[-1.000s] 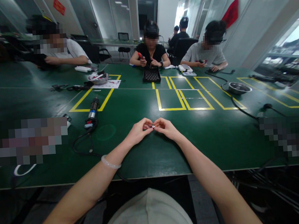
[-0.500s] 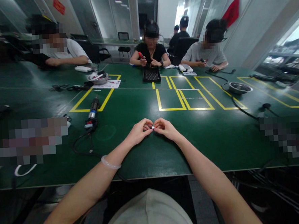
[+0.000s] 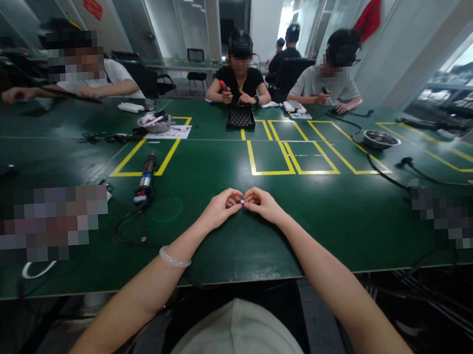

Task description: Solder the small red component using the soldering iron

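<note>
My left hand (image 3: 223,206) and my right hand (image 3: 263,204) meet fingertip to fingertip just over the green table (image 3: 249,251). Between them is a tiny part (image 3: 242,201), pale and shiny with a dark edge, too small to name. Thumb and fingers of each hand are pinched together on it from either side. My fingers cover most of the part. A translucent bracelet (image 3: 174,257) sits on my left wrist.
An electric screwdriver (image 3: 146,174) with a cable lies to my left. Across the table are a black tray (image 3: 240,118), a bowl of small parts (image 3: 154,121) and a metal dish (image 3: 380,139). Yellow tape (image 3: 274,172) marks rectangles. Several people sit opposite.
My hands keep the same pinch in nearly the same place. The person at the far left has stretched an arm out leftward. A hand at the right edge has come further into view.
</note>
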Motion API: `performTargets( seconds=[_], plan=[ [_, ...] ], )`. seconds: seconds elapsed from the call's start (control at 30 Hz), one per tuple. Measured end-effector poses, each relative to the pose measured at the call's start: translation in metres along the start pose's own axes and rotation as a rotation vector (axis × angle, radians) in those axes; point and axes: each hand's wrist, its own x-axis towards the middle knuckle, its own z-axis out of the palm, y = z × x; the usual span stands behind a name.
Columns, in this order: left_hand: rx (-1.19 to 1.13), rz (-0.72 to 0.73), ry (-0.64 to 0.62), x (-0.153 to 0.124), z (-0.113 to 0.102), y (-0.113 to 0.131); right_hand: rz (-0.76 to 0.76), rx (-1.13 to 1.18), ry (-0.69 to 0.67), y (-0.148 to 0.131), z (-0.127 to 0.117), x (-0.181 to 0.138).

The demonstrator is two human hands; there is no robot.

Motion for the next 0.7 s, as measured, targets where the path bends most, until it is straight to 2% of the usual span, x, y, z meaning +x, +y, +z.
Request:
performTargets(
  seconds=[0.23, 0.33, 0.4, 0.5, 0.63, 0.7],
  plan=[
    [0.122, 0.056, 0.007, -0.001, -0.008, -0.006, 0.001, 0.021, 0.071, 0.002, -0.001, 0.001],
    [0.295, 0.095, 0.051, 0.0, -0.025, -0.011, 0.01, 0.027, 0.095, 0.003, -0.001, 0.002],
    [0.459, 0.075, 0.099, 0.0, -0.045, -0.016, 0.017, 0.037, 0.094, 0.004, -0.001, 0.003],
    [0.746, -0.068, 0.243, -0.006, -0.085, -0.026, 0.023, 0.04, 0.088, 0.005, -0.002, 0.003],
    [0.995, -0.413, 0.464, -0.03, -0.144, -0.045, 0.028, 0.033, 0.087, 0.007, -0.001, 0.004],
    [1.012, -0.605, 0.445, -0.044, -0.167, -0.057, 0.03, 0.026, 0.08, 0.006, -0.001, 0.003]
  ],
)
